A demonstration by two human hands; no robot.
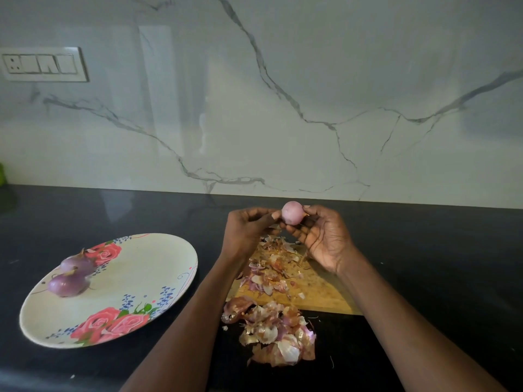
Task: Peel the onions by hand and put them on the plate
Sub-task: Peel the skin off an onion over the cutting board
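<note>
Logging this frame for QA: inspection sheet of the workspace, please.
Surface: black countertop, wooden cutting board under the hands.
Job's things: floral plate holding two peeled onions; third onion held above the board.
Clutter: onion skins on board and counter.
Hands: left hand and right hand both grip the held onion.
Cables: nothing seen.
Surroundings: marble backsplash, switch panel.

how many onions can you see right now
3. Two peeled onions sit on the floral plate, one behind the other. A third onion is held between the left hand and right hand. The peel pile might hide more.
</note>
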